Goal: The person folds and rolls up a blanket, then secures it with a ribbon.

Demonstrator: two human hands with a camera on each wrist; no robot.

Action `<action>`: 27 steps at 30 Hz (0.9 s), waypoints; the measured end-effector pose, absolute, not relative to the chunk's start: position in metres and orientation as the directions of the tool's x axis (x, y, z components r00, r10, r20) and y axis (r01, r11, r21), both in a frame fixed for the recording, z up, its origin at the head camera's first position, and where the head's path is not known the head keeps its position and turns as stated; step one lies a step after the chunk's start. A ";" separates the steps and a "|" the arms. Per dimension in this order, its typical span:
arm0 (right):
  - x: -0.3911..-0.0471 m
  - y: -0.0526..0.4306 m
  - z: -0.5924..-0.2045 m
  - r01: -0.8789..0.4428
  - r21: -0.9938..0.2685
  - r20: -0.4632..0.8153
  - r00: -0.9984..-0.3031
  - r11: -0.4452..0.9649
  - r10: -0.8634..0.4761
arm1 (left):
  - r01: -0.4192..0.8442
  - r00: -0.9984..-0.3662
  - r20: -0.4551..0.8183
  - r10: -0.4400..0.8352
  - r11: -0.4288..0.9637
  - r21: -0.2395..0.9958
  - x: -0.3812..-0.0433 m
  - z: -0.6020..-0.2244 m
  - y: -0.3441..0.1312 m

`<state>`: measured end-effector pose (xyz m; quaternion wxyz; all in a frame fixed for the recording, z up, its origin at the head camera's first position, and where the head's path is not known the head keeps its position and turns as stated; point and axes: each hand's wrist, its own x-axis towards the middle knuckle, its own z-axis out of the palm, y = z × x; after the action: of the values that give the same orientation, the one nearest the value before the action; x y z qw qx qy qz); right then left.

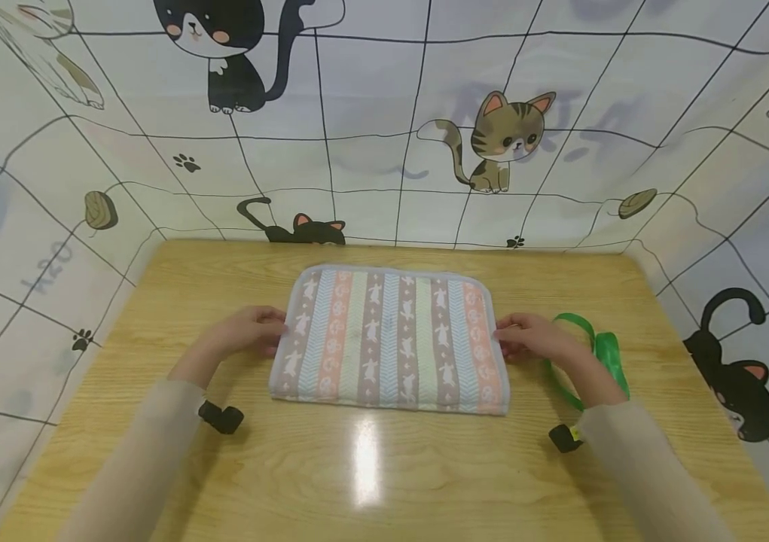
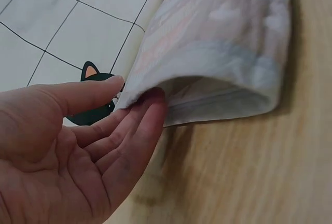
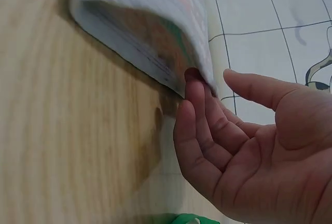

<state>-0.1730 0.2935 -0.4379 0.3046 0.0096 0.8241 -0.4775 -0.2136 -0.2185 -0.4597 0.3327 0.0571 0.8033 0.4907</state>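
A striped quilted cloth (image 1: pixel 389 339), folded over with a pale bound edge, lies on the table. At its left end is my left hand (image 1: pixel 248 331); in the left wrist view the fingertips (image 2: pixel 153 99) reach into the fold at the cloth's edge, while the thumb stands apart from the fingers. My right hand (image 1: pixel 533 335) is at the opposite end. There, in the right wrist view, fingertips (image 3: pixel 193 81) touch the edge at the fold's opening, with the thumb held away from the cloth. Both folds gape, showing the inside of the cloth (image 3: pixel 140 37).
A green strap (image 1: pixel 608 357) lies in loops on the wooden table (image 1: pixel 425 482), partly under my right forearm. Cat-patterned sheeting (image 1: pixel 384 150) walls the table at the back and both sides. Small black devices (image 1: pixel 221 418) sit at my wrists.
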 end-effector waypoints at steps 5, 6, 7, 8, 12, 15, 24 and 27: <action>-0.151 0.296 -0.441 0.285 -0.812 -0.485 -0.815 0.509 -0.317 | -0.248 -0.755 -0.476 0.450 0.476 0.844 -0.192 -0.460 -0.223; -0.147 0.297 -0.441 0.285 -0.820 -0.482 -0.811 0.497 -0.331 | -0.253 -0.753 -0.480 0.450 0.475 0.843 -0.188 -0.461 -0.223; -0.143 0.297 -0.442 0.285 -0.825 -0.481 -0.808 0.488 -0.341 | -0.254 -0.751 -0.480 0.454 0.473 0.844 -0.184 -0.461 -0.224; -0.139 0.297 -0.443 0.284 -0.833 -0.478 -0.802 0.475 -0.357 | -0.255 -0.749 -0.481 0.456 0.472 0.844 -0.180 -0.461 -0.224; -0.127 0.299 -0.446 0.284 -0.853 -0.468 -0.788 0.438 -0.401 | -0.217 -0.751 -0.458 0.476 0.477 0.852 -0.169 -0.463 -0.225; -0.119 0.301 -0.448 0.278 -0.860 -0.464 -0.776 0.429 -0.427 | -0.153 -0.762 -0.426 0.489 0.502 0.851 -0.163 -0.462 -0.225; -0.103 0.299 -0.449 0.233 -0.866 -0.454 -0.737 0.442 -0.500 | -0.084 -0.734 -0.430 0.526 0.558 0.825 -0.156 -0.457 -0.220; -0.102 0.298 -0.449 0.204 -0.864 -0.444 -0.742 0.461 -0.503 | -0.056 -0.728 -0.413 0.547 0.553 0.831 -0.154 -0.457 -0.218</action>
<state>-0.1020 0.2978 -0.4491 0.3465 -0.0959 0.7814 -0.5101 -0.1542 -0.2182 -0.4566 0.3362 0.1508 0.8145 0.4481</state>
